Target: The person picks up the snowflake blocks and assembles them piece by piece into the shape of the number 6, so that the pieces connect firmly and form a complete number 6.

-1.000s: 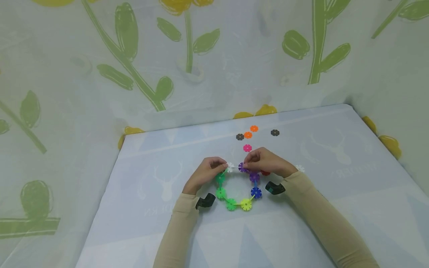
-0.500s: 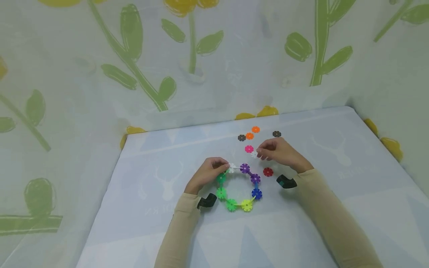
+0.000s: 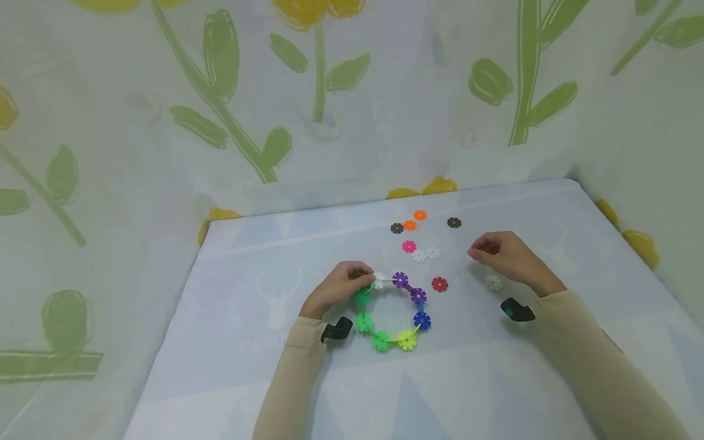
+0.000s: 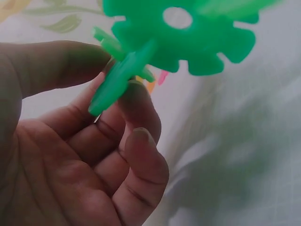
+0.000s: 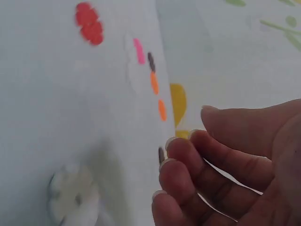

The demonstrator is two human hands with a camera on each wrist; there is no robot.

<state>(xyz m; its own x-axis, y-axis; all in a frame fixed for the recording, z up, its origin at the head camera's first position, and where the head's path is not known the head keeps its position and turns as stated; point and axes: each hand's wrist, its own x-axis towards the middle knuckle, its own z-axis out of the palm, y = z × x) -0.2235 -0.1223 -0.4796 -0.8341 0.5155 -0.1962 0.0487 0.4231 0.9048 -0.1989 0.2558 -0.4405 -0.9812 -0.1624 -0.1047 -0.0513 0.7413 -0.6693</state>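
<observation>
A ring of notched plastic snowflake discs, linked edge to edge, is held up at its far left by my left hand (image 3: 343, 286). It includes a white disc (image 3: 378, 280), purple discs (image 3: 418, 296), a blue disc (image 3: 422, 321), a yellow disc (image 3: 407, 340) and several green discs (image 3: 365, 322). In the left wrist view, thumb and fingertips pinch a green disc (image 4: 110, 87) beside a larger-looking green one (image 4: 207, 49). My right hand (image 3: 508, 256) hovers at the right, fingers loosely curled and holding nothing. Below it lies a loose white disc (image 3: 493, 282), seen also in the right wrist view.
Loose discs lie behind the ring: a red disc (image 3: 440, 284), a pink disc (image 3: 409, 246), two white discs (image 3: 433, 252), two orange discs (image 3: 420, 215) and two dark discs (image 3: 454, 222). A floral curtain (image 3: 385, 134) surrounds the table (image 3: 231, 366) at back and sides.
My right hand has let go of the purple disc at the ring's far side and moved right, past the white discs. My left hand keeps its pinch in nearly the same spot.
</observation>
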